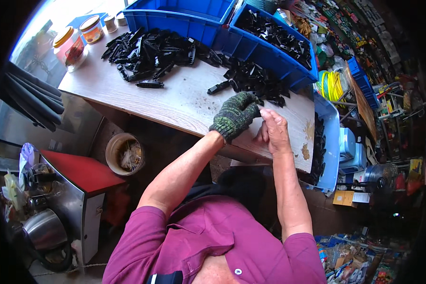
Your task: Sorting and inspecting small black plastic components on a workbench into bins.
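the left hand (234, 115), in a dark green knit glove (227, 124), is over the table (184, 102), its fingers curled at the near edge of the right pile (255, 78) of black parts. what it grips, if anything, i cannot tell; a small dark piece may be at its fingertips, but glove and parts blend. the bare right hand (275, 131) is just beside it, fingers bent, its grip also unclear. a loose part (218, 88) lies just beyond the glove. the left pile (149, 52) is bigger, with one part (150, 84) lying along its near edge. behind the right pile stands a blue bin (270, 60) of more black parts; a pale blue tub (332, 142) is right of the table, and a bucket (111, 154) is on the floor to the left.
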### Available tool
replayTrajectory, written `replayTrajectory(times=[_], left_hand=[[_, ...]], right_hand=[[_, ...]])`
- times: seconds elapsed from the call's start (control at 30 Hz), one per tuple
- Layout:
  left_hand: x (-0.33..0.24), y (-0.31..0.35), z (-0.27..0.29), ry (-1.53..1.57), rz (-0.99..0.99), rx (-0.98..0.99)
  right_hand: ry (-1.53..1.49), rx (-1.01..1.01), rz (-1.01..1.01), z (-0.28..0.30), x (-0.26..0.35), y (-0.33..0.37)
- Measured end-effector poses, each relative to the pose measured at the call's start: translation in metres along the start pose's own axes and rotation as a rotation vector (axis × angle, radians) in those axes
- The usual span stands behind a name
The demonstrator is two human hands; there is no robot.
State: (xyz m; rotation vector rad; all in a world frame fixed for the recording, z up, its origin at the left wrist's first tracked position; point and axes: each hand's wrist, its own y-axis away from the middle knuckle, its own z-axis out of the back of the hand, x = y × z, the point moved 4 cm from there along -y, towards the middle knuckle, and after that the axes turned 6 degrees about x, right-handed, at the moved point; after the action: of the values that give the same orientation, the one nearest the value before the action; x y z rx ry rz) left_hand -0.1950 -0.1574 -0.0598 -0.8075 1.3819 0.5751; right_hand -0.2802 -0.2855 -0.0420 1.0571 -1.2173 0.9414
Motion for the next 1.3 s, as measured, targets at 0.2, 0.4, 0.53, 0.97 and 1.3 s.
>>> replayTrajectory(times=[0.2,0.4,0.53,0.97,1.3], left_hand=[[0.004,0.008,-0.003,-0.081,-0.025,-0.032],[-0.04,0.012,0.065,-1.159,-0.067,-0.42],[-0.021,0.004,0.071,-1.308,-0.085,-0.252],[-0.026,0.037,0.006,-0.496,-0.252,0.038],[-0.02,0.028,-0.02,-0.263,-0.134,-0.015]], right_hand=[[0.1,-0.078,0.182,-0.002,-0.012,-0.002],[-0.102,-0.11,0.055,-0.009,-0.007,0.006],[-0.165,-0.203,0.045,-0.011,-0.001,0.008],[-0.249,-0.345,0.099,-0.007,-0.003,0.009],[0.054,-0.387,0.267,0.01,-0.014,0.006]])
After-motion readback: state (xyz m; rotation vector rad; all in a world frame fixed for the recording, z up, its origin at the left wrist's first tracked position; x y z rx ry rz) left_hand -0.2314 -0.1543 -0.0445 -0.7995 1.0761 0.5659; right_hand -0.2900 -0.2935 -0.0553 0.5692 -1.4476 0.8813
